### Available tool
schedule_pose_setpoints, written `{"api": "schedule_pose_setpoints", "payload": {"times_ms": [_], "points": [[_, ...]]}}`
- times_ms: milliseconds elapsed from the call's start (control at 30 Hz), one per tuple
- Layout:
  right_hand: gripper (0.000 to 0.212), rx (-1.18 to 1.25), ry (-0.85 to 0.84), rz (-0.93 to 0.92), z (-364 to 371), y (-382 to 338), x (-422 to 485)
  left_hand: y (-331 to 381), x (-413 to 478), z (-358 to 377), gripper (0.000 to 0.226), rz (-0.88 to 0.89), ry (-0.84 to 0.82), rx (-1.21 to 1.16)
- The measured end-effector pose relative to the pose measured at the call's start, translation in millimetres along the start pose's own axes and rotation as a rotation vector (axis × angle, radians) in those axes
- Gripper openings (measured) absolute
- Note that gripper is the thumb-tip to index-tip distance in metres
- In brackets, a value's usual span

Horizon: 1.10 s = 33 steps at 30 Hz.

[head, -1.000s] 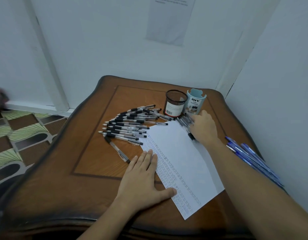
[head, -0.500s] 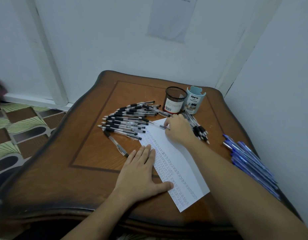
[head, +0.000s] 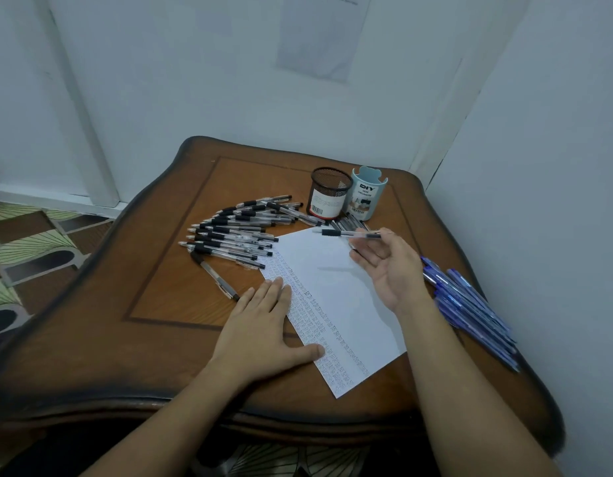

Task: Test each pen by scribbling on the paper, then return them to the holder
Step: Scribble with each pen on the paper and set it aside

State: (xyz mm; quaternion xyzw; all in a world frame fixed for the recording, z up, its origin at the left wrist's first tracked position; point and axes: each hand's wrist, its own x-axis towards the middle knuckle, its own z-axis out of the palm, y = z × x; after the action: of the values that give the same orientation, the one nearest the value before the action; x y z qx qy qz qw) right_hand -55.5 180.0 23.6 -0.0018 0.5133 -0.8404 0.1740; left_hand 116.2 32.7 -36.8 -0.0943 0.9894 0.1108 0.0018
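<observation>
I judge the job partway done: scribbled rows fill the left side of the paper (head: 332,287), yet the mesh cup (head: 329,194) and blue organiser (head: 367,196) look empty, with black pens (head: 236,235) fanned out left and blue pens (head: 470,301) lying right. My left hand (head: 263,325) presses flat on the paper's edge. My right hand (head: 387,266), palm up, pinches one pen (head: 346,233) just above the far corner.

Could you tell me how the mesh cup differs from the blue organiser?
The mesh cup is dark, see-through wire; the blue organiser is pale and solid. The mesh cup's label shows a barcode; the blue organiser's reads DIY. Both stand upright.
</observation>
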Motion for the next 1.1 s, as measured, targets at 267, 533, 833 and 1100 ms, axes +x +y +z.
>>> {"api": "schedule_pose_setpoints", "payload": {"times_ms": [267, 533, 833, 1100], "points": [[0.027, -0.205, -0.091, 0.044, 10.9, 6.7, -28.9, -0.4, 1.2, 0.2, 0.120, 0.002, -0.003, 0.001], [0.020, -0.280, -0.150, 0.141, 15.3, 24.0, -42.9, -0.3, 1.3, 0.7, 0.125, 0.006, 0.002, 0.007], [0.068, -0.304, -0.133, 0.111, -2.9, 26.2, -46.8, -1.4, 1.6, 2.7, 0.126, 0.010, 0.014, 0.011], [0.035, -0.382, -0.301, -0.069, -37.9, 39.9, -47.3, -0.4, 1.3, 2.6, 0.124, 0.004, 0.021, 0.004]]}}
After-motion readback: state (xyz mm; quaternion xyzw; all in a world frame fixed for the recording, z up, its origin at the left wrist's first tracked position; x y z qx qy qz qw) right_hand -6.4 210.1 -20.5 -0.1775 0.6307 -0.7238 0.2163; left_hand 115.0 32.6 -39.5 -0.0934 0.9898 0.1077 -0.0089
